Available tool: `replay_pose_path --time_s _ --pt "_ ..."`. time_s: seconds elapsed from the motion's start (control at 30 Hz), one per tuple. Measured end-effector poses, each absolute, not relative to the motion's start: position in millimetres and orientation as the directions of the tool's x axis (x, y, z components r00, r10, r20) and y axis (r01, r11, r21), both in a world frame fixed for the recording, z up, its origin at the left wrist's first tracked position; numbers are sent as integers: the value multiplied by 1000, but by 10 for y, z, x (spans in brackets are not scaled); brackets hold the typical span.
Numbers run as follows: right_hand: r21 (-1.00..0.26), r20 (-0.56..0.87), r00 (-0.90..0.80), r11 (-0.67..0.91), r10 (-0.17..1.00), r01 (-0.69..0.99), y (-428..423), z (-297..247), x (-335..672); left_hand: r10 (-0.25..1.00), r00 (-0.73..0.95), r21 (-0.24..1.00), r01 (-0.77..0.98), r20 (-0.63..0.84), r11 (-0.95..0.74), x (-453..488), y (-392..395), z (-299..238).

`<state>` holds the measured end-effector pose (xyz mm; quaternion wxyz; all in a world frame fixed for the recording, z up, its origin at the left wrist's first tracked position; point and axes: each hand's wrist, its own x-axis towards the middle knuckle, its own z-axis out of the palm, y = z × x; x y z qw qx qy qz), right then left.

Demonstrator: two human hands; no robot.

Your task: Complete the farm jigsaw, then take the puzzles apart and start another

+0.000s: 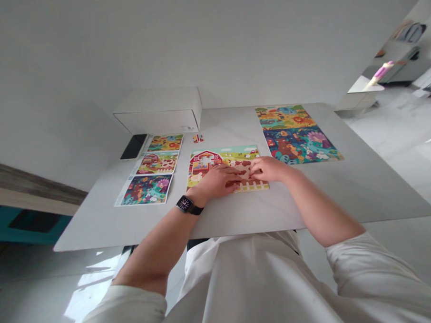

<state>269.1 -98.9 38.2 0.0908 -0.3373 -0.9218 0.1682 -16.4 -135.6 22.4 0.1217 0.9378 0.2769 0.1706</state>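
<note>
Our left grip [216, 180] and right grip [269, 168] lie flat on a farm jigsaw puzzle [236, 153] on the white bench [359, 193].
Along the far edge of the bench we see a white cardboard box [159, 111], with a dark phone [134, 146] near its left corner. Three picture cards [156, 166] run in a column to the left, and a larger animal-scene puzzle [298, 134] lies to the right. The farm puzzle sits mid-bench, with a pale gap [206, 160] in its red barn and a small cluster of loose pieces [198, 138] just beyond it. Both grips are open, fingers spread, tips nearly meeting; we see nothing held, though we cannot tell what lies under the palms. A black smartwatch [185, 204] circles our left wrist.
</note>
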Motion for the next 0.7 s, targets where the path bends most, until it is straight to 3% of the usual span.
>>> replay_pose_path --time_s 0.5,0.7 --pt "-422 39 -790 727 612 542 -1024 387 2689 548 776 345 445 314 -827 -167 -1372 229" --pt "-406 126 -733 709 669 577 -1034 471 2663 662 630 374 547 406 -749 -365 -1288 345"
